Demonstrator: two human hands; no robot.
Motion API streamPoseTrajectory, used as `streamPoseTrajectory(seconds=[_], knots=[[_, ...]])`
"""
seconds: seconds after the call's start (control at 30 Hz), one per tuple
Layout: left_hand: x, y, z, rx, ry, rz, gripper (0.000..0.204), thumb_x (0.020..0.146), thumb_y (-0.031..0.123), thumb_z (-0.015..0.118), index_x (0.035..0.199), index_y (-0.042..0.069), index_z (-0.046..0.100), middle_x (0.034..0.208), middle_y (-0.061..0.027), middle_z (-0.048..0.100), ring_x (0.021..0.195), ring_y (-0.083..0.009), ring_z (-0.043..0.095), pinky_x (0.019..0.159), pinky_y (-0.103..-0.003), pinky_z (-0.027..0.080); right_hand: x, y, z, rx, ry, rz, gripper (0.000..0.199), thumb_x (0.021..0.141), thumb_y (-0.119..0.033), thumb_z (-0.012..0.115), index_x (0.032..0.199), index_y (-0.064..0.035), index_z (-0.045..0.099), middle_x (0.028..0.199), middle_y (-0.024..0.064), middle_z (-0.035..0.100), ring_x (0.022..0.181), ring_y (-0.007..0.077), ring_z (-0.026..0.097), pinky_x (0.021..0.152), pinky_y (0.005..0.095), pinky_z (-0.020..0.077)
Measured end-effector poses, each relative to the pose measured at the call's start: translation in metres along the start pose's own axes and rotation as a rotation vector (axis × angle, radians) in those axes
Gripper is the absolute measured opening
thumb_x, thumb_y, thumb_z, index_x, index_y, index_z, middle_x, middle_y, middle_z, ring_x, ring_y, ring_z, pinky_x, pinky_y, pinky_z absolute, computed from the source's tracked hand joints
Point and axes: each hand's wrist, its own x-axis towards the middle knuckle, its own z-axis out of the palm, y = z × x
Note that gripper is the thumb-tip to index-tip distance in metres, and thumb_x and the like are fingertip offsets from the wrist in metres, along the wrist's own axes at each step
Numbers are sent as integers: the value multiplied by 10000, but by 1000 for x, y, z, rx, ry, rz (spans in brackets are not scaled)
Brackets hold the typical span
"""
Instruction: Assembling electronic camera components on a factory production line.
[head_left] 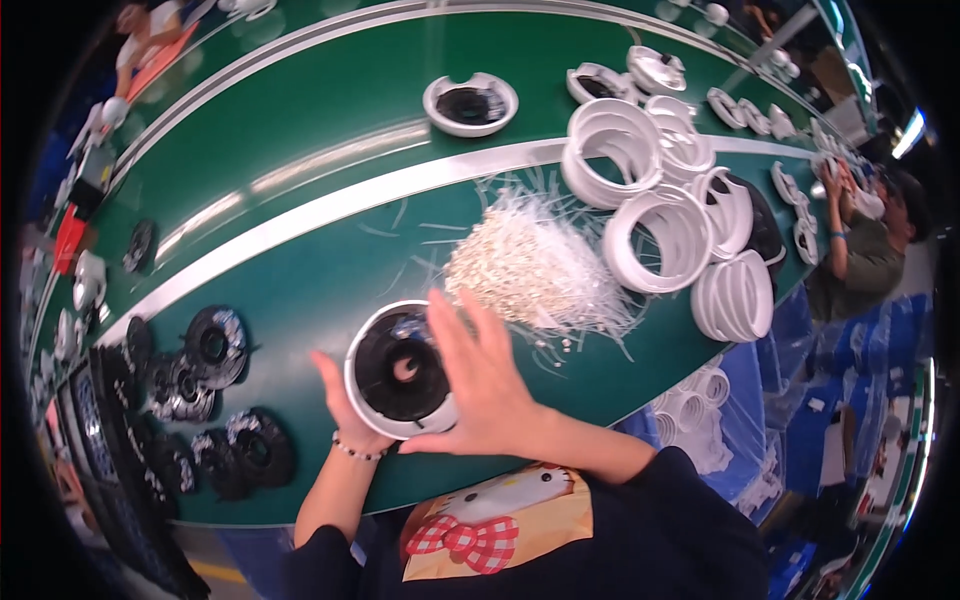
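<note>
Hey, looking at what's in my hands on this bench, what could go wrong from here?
The left hand's thumb stands off the rim, so the white ring with its black insert might slip if the right hand eases.

Loose strips from the pale heap beside your right hand could get into the ring.

The stacked white rings at the table's edge might topple off if bumped.

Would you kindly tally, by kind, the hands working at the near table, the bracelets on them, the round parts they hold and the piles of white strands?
Hands: 2 (left hand, right hand)
Beaded bracelet: 1
Held white part with black centre: 1
White strand pile: 1
Total: 5
</note>
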Motion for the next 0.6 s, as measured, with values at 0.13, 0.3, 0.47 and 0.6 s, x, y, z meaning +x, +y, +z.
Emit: streamPoseTrajectory(seconds=[0.13,0.3,0.47,0.6], knots=[[-5,5,-17,-163,-187,-64,888,717,745,213,1230,40,381,1162,-142,492,1004,-278,518,888,-418,397,15,-1,6,-30,-75,-165,1051,528,-555,685,1260,54,236,1320,258,203,1199,459,199,942,557,186],[3,7,-36,-148,-227,-38,788,758,666,318,1247,51,371,1277,-134,387,1152,-294,396,970,-440,299,19,4,-3,-98,-164,-197,1052,509,-550,689,1248,54,247,1305,248,222,1184,425,243,931,542,222],[0,8,-5,91,-511,-29,753,757,571,412,1294,57,289,1328,-112,310,1217,-288,293,1010,-431,217,23,8,7,19,-98,-315,1117,411,-560,703,1242,48,272,1270,245,265,1147,400,285,903,510,259],[0,-4,-3,162,-536,-133,728,756,527,417,1289,47,292,1325,-117,314,1209,-284,306,1004,-425,229,0,5,11,-29,105,-269,1124,423,-575,674,1232,83,256,1294,256,223,1143,399,282,883,488,283]])
